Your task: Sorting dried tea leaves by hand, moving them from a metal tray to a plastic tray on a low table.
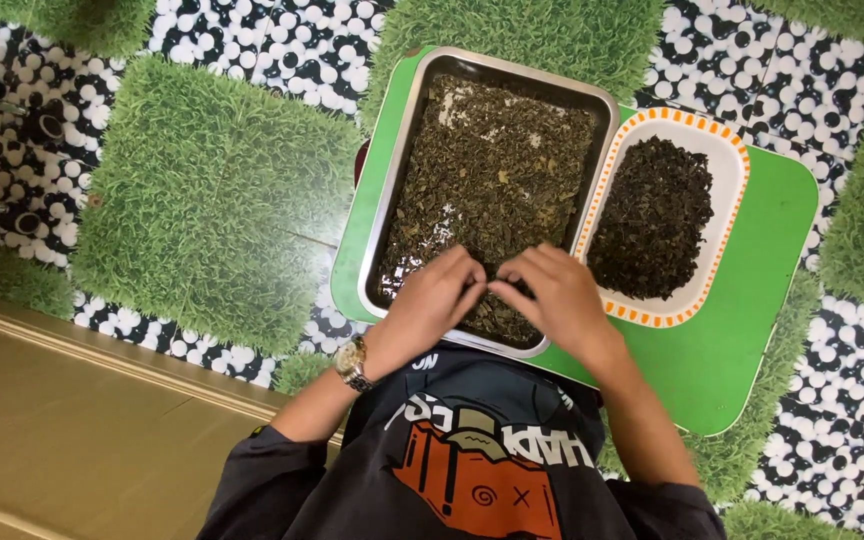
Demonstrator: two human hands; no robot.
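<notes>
1. Nearest the camera, the left hand [432, 300], with a wristwatch [351, 364] on its wrist, and the right hand [552, 295] meet over the near edge of the metal tray [407, 150]. The fingers of both are curled and pinched together on a bit of the dried leaves [497, 165]; exactly what they grip I cannot tell.
2. The leaves cover most of the tray, with bare metal showing at the near left corner and far end, so much seems still unsorted.
3. Just right of the tray, touching it, the white dish with an orange rim [727, 150] holds a darker heap of picked leaf bits [652, 215], apparently done.
4. Both sit on a green board [762, 290], over a grass-and-pebble patterned floor [212, 190].
</notes>
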